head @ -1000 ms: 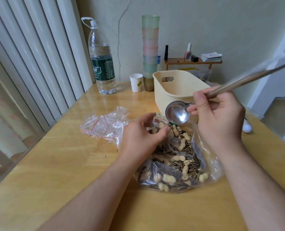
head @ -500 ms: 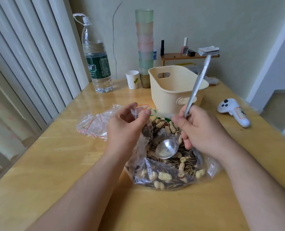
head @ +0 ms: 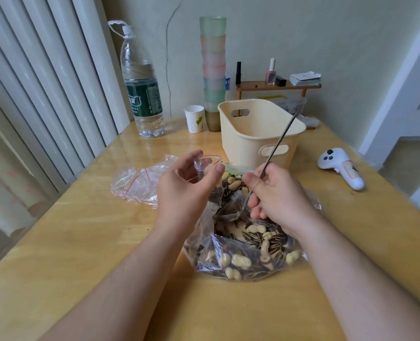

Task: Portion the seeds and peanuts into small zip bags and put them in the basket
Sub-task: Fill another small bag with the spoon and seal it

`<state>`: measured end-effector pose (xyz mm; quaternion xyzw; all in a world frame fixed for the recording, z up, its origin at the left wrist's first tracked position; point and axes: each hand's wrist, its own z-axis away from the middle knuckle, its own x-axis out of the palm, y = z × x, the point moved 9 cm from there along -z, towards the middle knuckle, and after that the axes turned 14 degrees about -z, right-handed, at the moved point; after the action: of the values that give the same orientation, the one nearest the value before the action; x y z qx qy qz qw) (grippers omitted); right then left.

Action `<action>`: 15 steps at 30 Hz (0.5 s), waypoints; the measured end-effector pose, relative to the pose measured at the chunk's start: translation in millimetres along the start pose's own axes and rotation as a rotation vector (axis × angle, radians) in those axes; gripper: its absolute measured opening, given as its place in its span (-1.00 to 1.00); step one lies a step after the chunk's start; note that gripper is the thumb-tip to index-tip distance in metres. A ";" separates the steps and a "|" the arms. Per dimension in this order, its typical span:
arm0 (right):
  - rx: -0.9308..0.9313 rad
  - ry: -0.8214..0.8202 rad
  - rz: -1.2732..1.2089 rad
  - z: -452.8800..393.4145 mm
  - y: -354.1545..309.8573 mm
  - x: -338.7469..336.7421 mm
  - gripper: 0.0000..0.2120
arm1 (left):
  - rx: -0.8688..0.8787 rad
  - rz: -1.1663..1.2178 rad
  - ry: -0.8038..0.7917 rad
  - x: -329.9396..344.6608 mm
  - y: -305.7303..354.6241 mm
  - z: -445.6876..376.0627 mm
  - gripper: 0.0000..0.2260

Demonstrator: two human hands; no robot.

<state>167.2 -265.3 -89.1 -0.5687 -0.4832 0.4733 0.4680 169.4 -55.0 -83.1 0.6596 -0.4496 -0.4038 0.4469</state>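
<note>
On the wooden table (head: 81, 242), head view:
Left hand (head: 186, 185): a small zip bag (head: 205, 166) is pinched open at its mouth.
Right hand (head: 275, 195): a spoon (head: 276, 146) is gripped, bowl sunk in the big bag of seeds and peanuts (head: 243, 244).
Basket (head: 255, 134): no filled bag is seen inside.
Progress: early; spare bags (head: 137, 185) are left unfilled.

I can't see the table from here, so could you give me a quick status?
Left hand holds small zip bag open. Right hand digs spoon into seed-and-peanut bag. Basket unobstructed.

head view, close, angled down over table (head: 86, 242)
</note>
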 end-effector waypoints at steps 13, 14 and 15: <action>-0.137 0.053 0.048 4.9 -21.9 -13.9 -0.88 | 0.026 -0.070 0.071 -10.3 4.2 -0.8 -0.50; -0.158 0.076 0.024 5.2 -27.2 -21.8 -0.88 | 0.025 -0.076 0.065 -10.5 3.8 -1.2 -0.50; -0.184 0.106 0.021 5.4 -33.2 -30.3 -0.87 | 0.031 -0.086 0.051 -9.3 4.1 -1.1 -0.49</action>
<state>155.8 -291.9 -54.2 -0.6386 -0.4932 0.4010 0.4338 166.9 -46.6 -77.7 0.6951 -0.4156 -0.3987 0.4304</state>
